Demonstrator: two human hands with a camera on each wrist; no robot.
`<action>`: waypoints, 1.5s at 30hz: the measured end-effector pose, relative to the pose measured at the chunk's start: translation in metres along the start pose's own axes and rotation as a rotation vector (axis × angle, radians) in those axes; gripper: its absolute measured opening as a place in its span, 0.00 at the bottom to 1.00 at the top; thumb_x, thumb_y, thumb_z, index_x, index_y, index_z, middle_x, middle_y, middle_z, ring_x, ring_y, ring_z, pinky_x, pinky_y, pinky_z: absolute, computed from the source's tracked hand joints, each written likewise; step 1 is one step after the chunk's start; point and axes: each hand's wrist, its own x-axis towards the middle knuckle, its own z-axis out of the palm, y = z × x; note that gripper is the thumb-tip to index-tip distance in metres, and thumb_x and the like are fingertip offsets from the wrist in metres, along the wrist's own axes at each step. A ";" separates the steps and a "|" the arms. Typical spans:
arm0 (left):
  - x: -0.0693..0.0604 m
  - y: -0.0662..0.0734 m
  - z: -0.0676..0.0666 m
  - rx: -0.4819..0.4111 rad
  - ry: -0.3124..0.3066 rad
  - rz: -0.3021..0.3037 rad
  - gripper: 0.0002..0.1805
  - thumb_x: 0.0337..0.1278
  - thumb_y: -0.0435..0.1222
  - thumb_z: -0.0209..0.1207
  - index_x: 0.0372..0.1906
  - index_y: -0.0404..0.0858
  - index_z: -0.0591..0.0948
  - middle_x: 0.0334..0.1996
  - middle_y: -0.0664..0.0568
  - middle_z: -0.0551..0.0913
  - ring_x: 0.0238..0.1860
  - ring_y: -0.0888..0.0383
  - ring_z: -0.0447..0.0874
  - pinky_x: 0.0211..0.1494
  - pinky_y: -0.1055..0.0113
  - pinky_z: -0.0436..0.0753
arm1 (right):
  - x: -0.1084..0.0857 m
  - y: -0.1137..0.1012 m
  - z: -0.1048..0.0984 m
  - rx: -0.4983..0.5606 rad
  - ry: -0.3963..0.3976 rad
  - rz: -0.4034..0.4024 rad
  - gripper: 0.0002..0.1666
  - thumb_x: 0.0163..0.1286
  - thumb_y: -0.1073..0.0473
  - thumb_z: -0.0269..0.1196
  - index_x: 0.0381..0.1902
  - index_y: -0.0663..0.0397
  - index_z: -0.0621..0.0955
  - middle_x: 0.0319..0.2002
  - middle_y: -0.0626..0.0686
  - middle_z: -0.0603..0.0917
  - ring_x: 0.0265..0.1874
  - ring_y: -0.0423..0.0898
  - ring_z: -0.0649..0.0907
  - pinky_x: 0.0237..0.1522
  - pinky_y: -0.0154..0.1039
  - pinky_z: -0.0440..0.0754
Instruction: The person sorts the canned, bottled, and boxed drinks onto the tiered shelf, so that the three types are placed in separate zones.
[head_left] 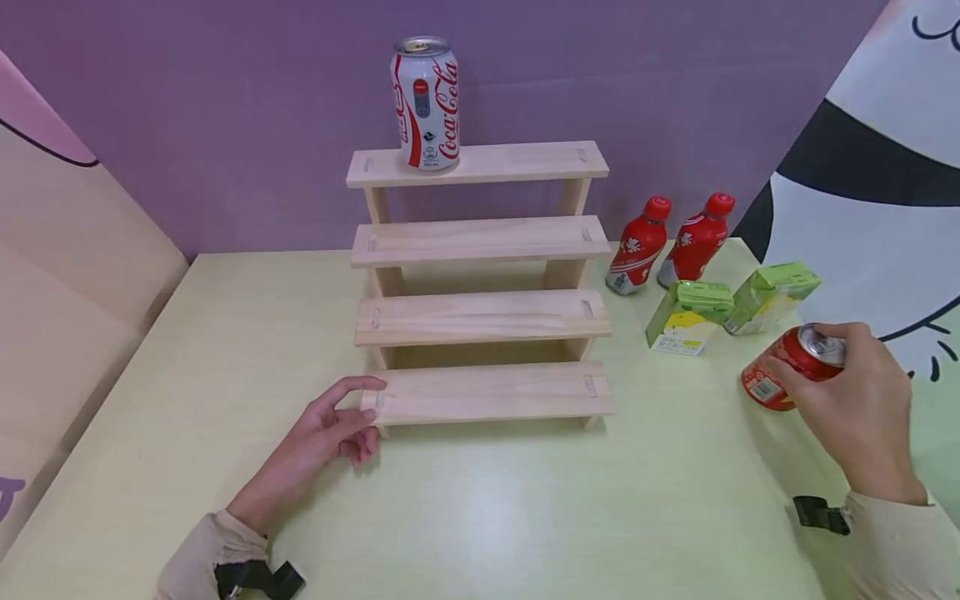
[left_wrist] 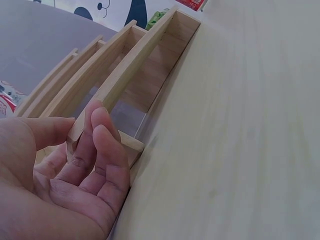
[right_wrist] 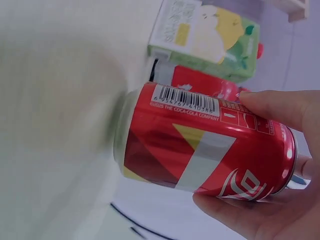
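Right hand (head_left: 862, 400): fingers (right_wrist: 225, 212) spread to the width of a red, cylindrical aluminium drinks can (right_wrist: 200, 145) and curled round its upper part, thumb on one side, the others opposite. Grip looks firm. Can's long axis runs roughly upright, silver lid up near the palm, base down toward the bench (head_left: 487, 508), a pale yellow-green flat top. Whether the base touches the bench or hangs just above it, cannot tell.

Left hand (head_left: 330, 425): thumb and forefinger nearly together, pinching the left end of the lowest tier of a pale, unfinished wooden four-tier stand (head_left: 483, 318). Remaining fingers bent in below the board.

Key relation: the red can lies within the right hand's grasp, well apart from the stand, which is off to that hand's left. Tiers run crosswise, left to right, at right angles to the can's axis. Right hand is nearer the can; left hand is the one at the stand.

Farther out: two green-and-yellow cardboard drink cartons (head_left: 690, 317) just beyond the can; behind them two red bottles with red caps (head_left: 637, 246), near the stand's right side. On the top tier, toward its left end, a white-and-red printed metal can (head_left: 426, 108) stands upright. Purple backdrop (head_left: 262, 125) behind.
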 end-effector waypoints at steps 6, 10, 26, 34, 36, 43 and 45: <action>0.001 0.001 0.002 -0.012 -0.004 0.010 0.23 0.74 0.37 0.54 0.69 0.42 0.67 0.25 0.47 0.83 0.27 0.58 0.79 0.30 0.65 0.82 | -0.002 -0.015 -0.005 0.004 0.024 -0.029 0.41 0.62 0.62 0.72 0.66 0.72 0.65 0.58 0.74 0.72 0.54 0.71 0.72 0.43 0.74 0.74; 0.002 0.000 0.002 -0.010 0.001 0.001 0.23 0.73 0.37 0.55 0.68 0.43 0.67 0.25 0.47 0.83 0.27 0.57 0.79 0.31 0.66 0.82 | -0.002 -0.021 -0.008 -0.001 0.029 -0.051 0.41 0.62 0.62 0.72 0.66 0.72 0.65 0.57 0.75 0.72 0.53 0.71 0.72 0.43 0.74 0.74; 0.000 0.000 0.001 -0.015 0.005 0.013 0.23 0.73 0.37 0.55 0.68 0.42 0.67 0.25 0.47 0.83 0.26 0.57 0.79 0.30 0.65 0.82 | -0.001 -0.043 -0.026 0.058 0.124 -0.199 0.40 0.50 0.67 0.78 0.59 0.72 0.72 0.51 0.72 0.78 0.42 0.68 0.79 0.34 0.07 0.54; 0.001 -0.001 0.001 -0.016 0.001 0.013 0.23 0.73 0.36 0.55 0.68 0.42 0.67 0.25 0.47 0.83 0.26 0.58 0.79 0.30 0.66 0.82 | -0.003 -0.050 -0.031 0.069 0.122 -0.210 0.40 0.51 0.66 0.78 0.60 0.69 0.72 0.52 0.70 0.79 0.42 0.59 0.80 0.36 0.07 0.56; 0.001 -0.001 0.001 -0.017 0.002 0.009 0.23 0.73 0.36 0.55 0.68 0.42 0.67 0.25 0.47 0.83 0.26 0.58 0.79 0.30 0.66 0.82 | -0.003 -0.052 -0.032 0.073 0.136 -0.218 0.41 0.50 0.66 0.78 0.60 0.68 0.73 0.51 0.68 0.80 0.42 0.43 0.79 0.36 0.07 0.57; 0.001 0.000 0.001 -0.017 -0.003 0.011 0.23 0.73 0.36 0.55 0.69 0.42 0.67 0.26 0.46 0.83 0.27 0.57 0.79 0.30 0.66 0.82 | -0.002 -0.064 -0.036 0.089 0.155 -0.264 0.41 0.49 0.64 0.79 0.60 0.66 0.75 0.52 0.67 0.80 0.40 0.42 0.75 0.38 0.07 0.57; 0.001 0.000 0.001 -0.018 -0.005 0.017 0.23 0.73 0.35 0.54 0.69 0.42 0.67 0.26 0.46 0.83 0.27 0.58 0.79 0.30 0.66 0.82 | -0.002 -0.068 -0.037 0.109 0.168 -0.285 0.41 0.49 0.64 0.79 0.60 0.65 0.75 0.52 0.67 0.81 0.41 0.33 0.75 0.39 0.07 0.57</action>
